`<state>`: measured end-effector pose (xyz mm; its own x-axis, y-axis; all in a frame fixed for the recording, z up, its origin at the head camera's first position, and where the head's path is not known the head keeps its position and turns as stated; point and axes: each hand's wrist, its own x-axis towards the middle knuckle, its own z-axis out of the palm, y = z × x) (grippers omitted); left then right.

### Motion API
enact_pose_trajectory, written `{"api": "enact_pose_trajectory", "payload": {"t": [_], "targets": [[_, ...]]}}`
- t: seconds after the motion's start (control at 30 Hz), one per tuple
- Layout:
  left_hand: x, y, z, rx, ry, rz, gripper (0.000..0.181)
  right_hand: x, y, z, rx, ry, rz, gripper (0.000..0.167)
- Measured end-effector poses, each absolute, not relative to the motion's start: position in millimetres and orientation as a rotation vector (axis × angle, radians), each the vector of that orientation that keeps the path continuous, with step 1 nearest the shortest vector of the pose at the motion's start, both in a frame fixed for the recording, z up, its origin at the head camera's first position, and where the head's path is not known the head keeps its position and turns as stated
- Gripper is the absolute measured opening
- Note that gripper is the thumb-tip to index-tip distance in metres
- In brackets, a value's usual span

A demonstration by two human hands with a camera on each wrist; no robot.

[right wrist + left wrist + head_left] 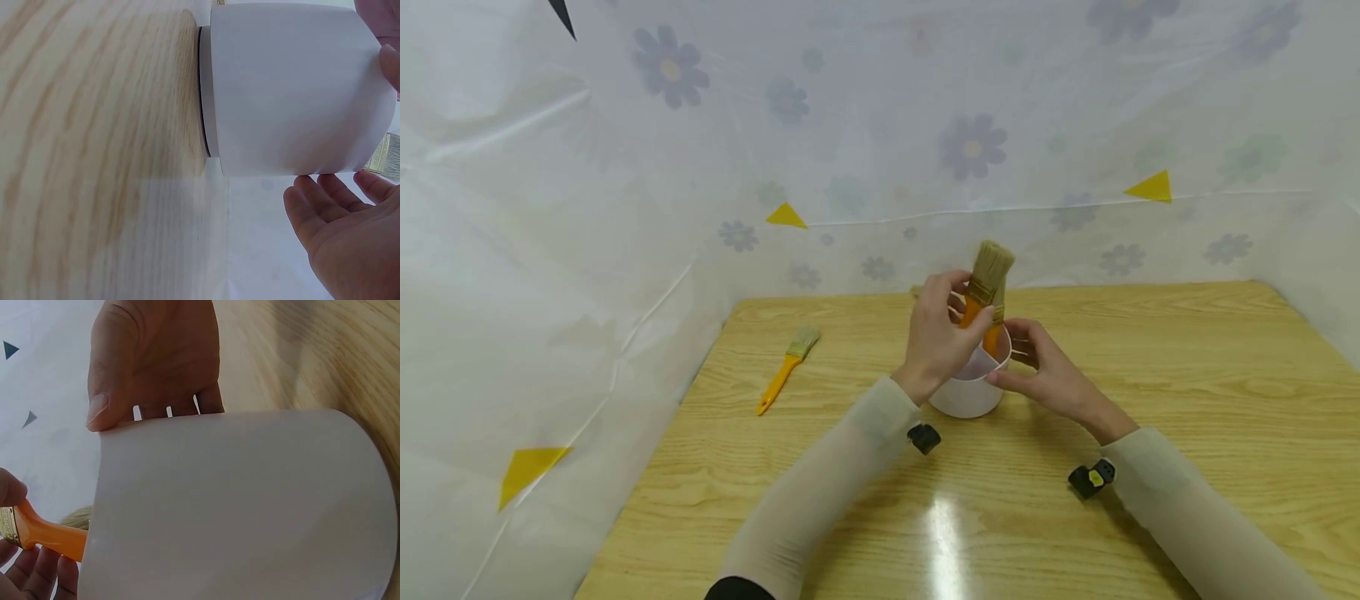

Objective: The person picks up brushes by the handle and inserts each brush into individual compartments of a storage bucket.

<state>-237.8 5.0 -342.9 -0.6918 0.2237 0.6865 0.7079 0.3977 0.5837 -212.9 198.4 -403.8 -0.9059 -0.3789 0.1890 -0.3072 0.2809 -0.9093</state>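
My left hand (943, 329) pinches a paintbrush (988, 275) with an orange handle and pale bristles. The bristles point up, and its handle slants down over a white divided cup (966, 398). In the left wrist view, the orange handle (59, 537) reaches down behind the cup's rim. A second paintbrush (992, 340) stands bristles up in the cup, partly hidden behind the first. My right hand (1052, 375) holds the cup's right side, thumb at the near rim and fingers on the far side. In the right wrist view, the cup (294, 94) stands upright on the table.
Another orange-handled paintbrush (786, 371) lies on the wooden table (700, 500) to the left. Behind my left hand a small pale tip (916, 291) shows, mostly hidden. A flowered plastic sheet (880, 125) hangs along the table's back edge and left side.
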Motion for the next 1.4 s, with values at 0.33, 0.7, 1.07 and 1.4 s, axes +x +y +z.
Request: {"api": "enact_pose_trajectory", "payload": {"t": [0.33,0.7,1.07,1.4], "targets": [[-237,4,-351,-0.802,-2.171,-1.241,0.045,-212,198,-403,-0.677,2.464,-1.732,0.076],[-238,3,-359,-0.809,-2.200,-1.195,0.046,-211,197,-403,-0.675,2.455,-1.755,0.074],[-240,1,-364,-0.804,-2.198,-1.161,0.046,-212,197,-403,-0.681,2.473,-1.754,0.073],[-241,-2,-366,-0.810,-2.202,-1.141,0.048,-212,196,-404,-0.675,2.476,-1.734,0.074]]}}
